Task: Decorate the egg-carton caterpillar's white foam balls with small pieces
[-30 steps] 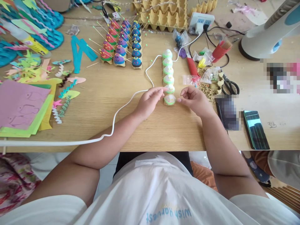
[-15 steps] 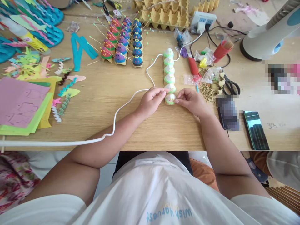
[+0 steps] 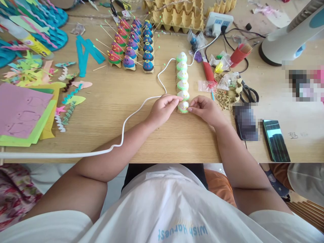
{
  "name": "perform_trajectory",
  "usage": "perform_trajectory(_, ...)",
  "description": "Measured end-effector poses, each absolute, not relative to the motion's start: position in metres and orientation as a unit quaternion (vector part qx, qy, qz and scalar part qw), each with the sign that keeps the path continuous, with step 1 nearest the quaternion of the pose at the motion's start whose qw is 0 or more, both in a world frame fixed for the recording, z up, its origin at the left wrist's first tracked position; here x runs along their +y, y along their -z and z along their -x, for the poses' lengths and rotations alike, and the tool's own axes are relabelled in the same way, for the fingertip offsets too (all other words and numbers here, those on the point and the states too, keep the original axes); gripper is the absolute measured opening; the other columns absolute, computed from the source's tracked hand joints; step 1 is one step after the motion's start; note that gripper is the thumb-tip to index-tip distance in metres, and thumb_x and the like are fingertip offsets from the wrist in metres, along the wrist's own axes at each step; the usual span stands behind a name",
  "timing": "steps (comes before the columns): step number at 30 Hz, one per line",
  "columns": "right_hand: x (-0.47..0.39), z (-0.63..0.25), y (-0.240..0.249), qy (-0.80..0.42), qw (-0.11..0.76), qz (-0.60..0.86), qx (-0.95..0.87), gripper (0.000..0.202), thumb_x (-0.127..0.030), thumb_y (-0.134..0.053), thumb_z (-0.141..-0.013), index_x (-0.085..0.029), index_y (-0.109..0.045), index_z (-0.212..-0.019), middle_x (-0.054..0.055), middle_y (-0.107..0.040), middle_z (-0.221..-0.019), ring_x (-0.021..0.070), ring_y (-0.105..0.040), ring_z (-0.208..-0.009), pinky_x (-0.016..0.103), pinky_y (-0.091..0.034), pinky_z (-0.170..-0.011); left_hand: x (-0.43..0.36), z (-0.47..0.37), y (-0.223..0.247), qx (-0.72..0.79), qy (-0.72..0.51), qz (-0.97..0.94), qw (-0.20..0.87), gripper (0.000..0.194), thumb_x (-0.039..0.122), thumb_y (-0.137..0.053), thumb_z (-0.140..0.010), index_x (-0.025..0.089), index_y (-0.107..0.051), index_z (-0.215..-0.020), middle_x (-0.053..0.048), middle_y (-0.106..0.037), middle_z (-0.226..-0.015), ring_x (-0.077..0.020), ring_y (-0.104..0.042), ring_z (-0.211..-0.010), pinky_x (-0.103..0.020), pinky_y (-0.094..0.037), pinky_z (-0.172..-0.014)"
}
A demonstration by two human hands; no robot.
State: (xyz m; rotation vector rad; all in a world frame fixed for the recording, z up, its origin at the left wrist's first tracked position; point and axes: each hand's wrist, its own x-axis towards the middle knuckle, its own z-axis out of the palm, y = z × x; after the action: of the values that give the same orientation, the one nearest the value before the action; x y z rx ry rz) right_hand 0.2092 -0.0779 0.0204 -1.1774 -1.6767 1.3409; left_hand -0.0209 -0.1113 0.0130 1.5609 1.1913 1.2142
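Note:
A strip of white egg-carton cups [image 3: 182,84] with green bands and small yellow dots runs away from me on the wooden table. My left hand [image 3: 164,107] is at its left side, thumb and index finger pinched beside the second-nearest cup; whatever lies between the fingertips is too small to tell. On the right side, my right hand [image 3: 202,107] has its thumb and fingertips together at the edge of the nearest cup [image 3: 183,106]. Anything in that pinch is also too small to make out.
Painted red, purple and blue carton strips [image 3: 130,52] with thin sticks stand behind on the left. A white cable [image 3: 124,125] crosses my left forearm. Coloured paper [image 3: 22,108] lies left; scissors [image 3: 250,93], a phone [image 3: 275,140] and a power strip [image 3: 225,21] are right.

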Motion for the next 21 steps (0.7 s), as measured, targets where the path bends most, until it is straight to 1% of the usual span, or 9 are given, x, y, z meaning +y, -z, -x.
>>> perform_trajectory(6, -0.079, -0.209, -0.025, -0.53, 0.356, 0.444, -0.628, 0.049, -0.057, -0.1, -0.065, -0.022, -0.07, -0.082, -0.002, -0.066, -0.075, 0.0129, -0.054, -0.072, 0.028, -0.041, -0.065, -0.112, 0.021, -0.013, 0.474, -0.484, -0.612, 0.409, 0.025, 0.036, -0.063, -0.105, 0.022, -0.083, -0.11, -0.008, -0.08, -0.119, -0.0202, -0.072, -0.118, -0.036, -0.053, -0.11)
perform_trajectory(8, -0.081, -0.209, -0.029, -0.524, 0.368, 0.441, -0.629, 0.048, -0.061, -0.096, -0.07, -0.022, -0.073, -0.085, 0.0, -0.069, -0.08, 0.0134, -0.056, -0.075, 0.029, -0.045, -0.068, -0.112, 0.02, -0.013, 0.476, -0.486, -0.608, 0.411, 0.024, 0.036, -0.064, -0.105, 0.022, -0.083, -0.11, -0.007, -0.081, -0.119, -0.0201, -0.072, -0.118, -0.036, -0.053, -0.11)
perform_trajectory(10, -0.083, -0.209, -0.032, -0.513, 0.379, 0.443, -0.63, 0.043, -0.061, -0.09, -0.079, -0.023, -0.077, -0.093, 0.0, -0.069, -0.081, 0.0128, -0.055, -0.073, 0.029, -0.046, -0.067, -0.113, 0.02, -0.014, 0.478, -0.491, -0.598, 0.416, 0.024, 0.036, -0.064, -0.104, 0.022, -0.083, -0.109, -0.007, -0.081, -0.119, -0.0198, -0.072, -0.116, -0.035, -0.053, -0.108)
perform_trajectory(12, -0.084, -0.208, -0.033, -0.503, 0.396, 0.455, -0.619, 0.037, -0.056, -0.085, -0.086, -0.024, -0.08, -0.103, -0.002, -0.067, -0.079, 0.0112, -0.051, -0.067, 0.029, -0.045, -0.064, -0.113, 0.02, -0.015, 0.481, -0.494, -0.586, 0.426, 0.024, 0.037, -0.064, -0.104, 0.022, -0.083, -0.109, -0.007, -0.081, -0.12, -0.0194, -0.072, -0.115, -0.034, -0.054, -0.106)
perform_trajectory(14, -0.084, -0.207, -0.031, -0.494, 0.426, 0.465, -0.599, 0.032, -0.051, -0.083, -0.089, -0.026, -0.08, -0.108, -0.002, -0.067, -0.079, 0.0104, -0.049, -0.065, 0.029, -0.044, -0.061, -0.114, 0.02, -0.016, 0.482, -0.498, -0.578, 0.431, 0.024, 0.036, -0.063, -0.104, 0.022, -0.082, -0.109, -0.007, -0.081, -0.121, -0.0191, -0.073, -0.114, -0.034, -0.054, -0.105)
perform_trajectory(16, -0.083, -0.206, -0.029, -0.487, 0.46, 0.461, -0.582, 0.031, -0.05, -0.083, -0.089, -0.027, -0.078, -0.11, -0.001, -0.071, -0.087, 0.0111, -0.054, -0.068, 0.029, -0.047, -0.061, -0.114, 0.02, -0.016, 0.477, -0.504, -0.58, 0.425, 0.024, 0.036, -0.063, -0.104, 0.022, -0.082, -0.11, -0.007, -0.082, -0.121, -0.0191, -0.072, -0.114, -0.034, -0.054, -0.104)
perform_trajectory(18, -0.084, -0.204, -0.029, -0.488, 0.477, 0.45, -0.576, 0.037, -0.054, -0.085, -0.086, -0.029, -0.074, -0.111, 0.001, -0.075, -0.093, 0.0127, -0.06, -0.072, 0.03, -0.049, -0.061, -0.114, 0.02, -0.016, 0.472, -0.511, -0.588, 0.412, 0.023, 0.035, -0.063, -0.104, 0.022, -0.082, -0.11, -0.006, -0.082, -0.12, -0.019, -0.072, -0.112, -0.033, -0.054, -0.102)
perform_trajectory(21, -0.087, -0.2, -0.032, -0.503, 0.473, 0.437, -0.577, 0.046, -0.064, -0.087, -0.081, -0.029, -0.069, -0.103, 0.001, -0.076, -0.09, 0.0137, -0.064, -0.072, 0.03, -0.049, -0.059, -0.116, 0.02, -0.017, 0.475, -0.513, -0.6, 0.39, 0.021, 0.034, -0.066, -0.102, 0.023, -0.081, -0.11, -0.005, -0.082, -0.117, -0.0172, -0.071, -0.102, -0.031, -0.054, -0.093)
